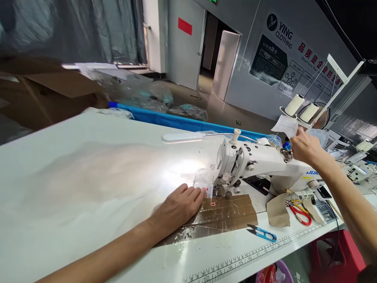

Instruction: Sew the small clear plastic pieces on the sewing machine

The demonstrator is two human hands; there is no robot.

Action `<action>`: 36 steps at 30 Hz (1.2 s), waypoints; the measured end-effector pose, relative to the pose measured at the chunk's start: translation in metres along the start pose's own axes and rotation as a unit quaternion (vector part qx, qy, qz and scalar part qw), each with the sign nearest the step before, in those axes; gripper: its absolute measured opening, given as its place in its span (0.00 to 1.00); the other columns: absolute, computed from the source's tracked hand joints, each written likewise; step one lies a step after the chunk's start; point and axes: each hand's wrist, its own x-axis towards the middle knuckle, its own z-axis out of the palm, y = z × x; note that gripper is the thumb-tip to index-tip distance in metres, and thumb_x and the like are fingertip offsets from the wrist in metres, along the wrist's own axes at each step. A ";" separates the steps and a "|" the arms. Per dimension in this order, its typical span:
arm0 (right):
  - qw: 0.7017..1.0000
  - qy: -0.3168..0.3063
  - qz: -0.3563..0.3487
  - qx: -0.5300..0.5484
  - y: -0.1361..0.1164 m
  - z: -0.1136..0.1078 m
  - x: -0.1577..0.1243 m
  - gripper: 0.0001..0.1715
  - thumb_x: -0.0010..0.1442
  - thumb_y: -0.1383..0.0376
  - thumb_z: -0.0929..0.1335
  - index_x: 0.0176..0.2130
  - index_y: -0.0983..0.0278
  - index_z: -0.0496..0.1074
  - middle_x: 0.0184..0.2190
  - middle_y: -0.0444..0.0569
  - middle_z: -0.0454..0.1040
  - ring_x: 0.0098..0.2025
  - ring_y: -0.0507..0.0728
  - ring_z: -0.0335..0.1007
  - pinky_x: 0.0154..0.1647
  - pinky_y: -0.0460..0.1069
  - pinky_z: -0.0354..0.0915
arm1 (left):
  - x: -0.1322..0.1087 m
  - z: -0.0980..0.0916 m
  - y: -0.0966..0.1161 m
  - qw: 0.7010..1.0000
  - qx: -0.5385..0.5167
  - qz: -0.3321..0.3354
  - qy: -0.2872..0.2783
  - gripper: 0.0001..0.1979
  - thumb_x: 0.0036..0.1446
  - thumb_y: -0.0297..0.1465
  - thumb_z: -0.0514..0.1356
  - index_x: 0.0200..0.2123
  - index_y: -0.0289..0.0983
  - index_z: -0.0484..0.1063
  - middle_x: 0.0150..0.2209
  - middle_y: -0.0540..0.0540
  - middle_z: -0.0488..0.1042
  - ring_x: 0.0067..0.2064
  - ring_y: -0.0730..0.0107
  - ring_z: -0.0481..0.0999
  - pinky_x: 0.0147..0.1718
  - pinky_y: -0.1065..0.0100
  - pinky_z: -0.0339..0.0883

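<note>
My left hand (182,202) lies palm down with fingers fairly flat, its fingertips just left of the needle area of a white sewing machine (265,159). Part of it rests over a brown taped strip (229,214) on the table. Beside the fingertips is a small translucent piece (202,179); I cannot tell whether they touch it. Raised above the machine's arm, my right hand (304,145) is closed on a small white piece with dotted lines (285,125), near the thread cones (294,105). Whether that piece is paper or cloth is unclear.
On the white table (88,236) lie blue thread snips (262,232), red-handled scissors (300,215), a brown paper scrap (278,210) and a dark phone (257,184). A printed ruler (235,267) follows the front edge. A cardboard box (59,82) stands behind left.
</note>
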 end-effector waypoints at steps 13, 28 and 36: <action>0.998 0.001 -0.058 0.031 0.003 -0.001 0.003 0.18 0.61 0.71 0.61 0.43 0.67 0.78 0.41 0.59 0.76 0.40 0.59 0.73 0.35 0.48 0.63 | -0.010 0.012 0.006 0.997 -0.039 -0.033 -0.060 0.16 0.64 0.15 0.48 0.34 0.34 0.73 0.27 0.48 0.69 0.28 0.66 0.67 0.33 0.63 0.55; 0.997 -0.021 -0.068 0.040 0.006 -0.001 0.006 0.13 0.60 0.73 0.63 0.36 0.67 0.78 0.35 0.55 0.77 0.34 0.55 0.70 0.32 0.46 0.59 | -0.007 0.010 0.004 0.998 -0.034 -0.029 -0.043 0.16 0.65 0.16 0.49 0.29 0.35 0.70 0.24 0.48 0.66 0.26 0.67 0.64 0.32 0.64 0.54; 0.997 0.004 -0.071 0.024 0.005 -0.005 0.004 0.16 0.60 0.72 0.62 0.39 0.66 0.79 0.36 0.55 0.77 0.35 0.56 0.71 0.32 0.47 0.60 | -0.001 0.003 -0.001 0.996 -0.073 -0.027 -0.051 0.19 0.70 0.26 0.49 0.26 0.36 0.68 0.24 0.48 0.66 0.26 0.67 0.65 0.30 0.64 0.53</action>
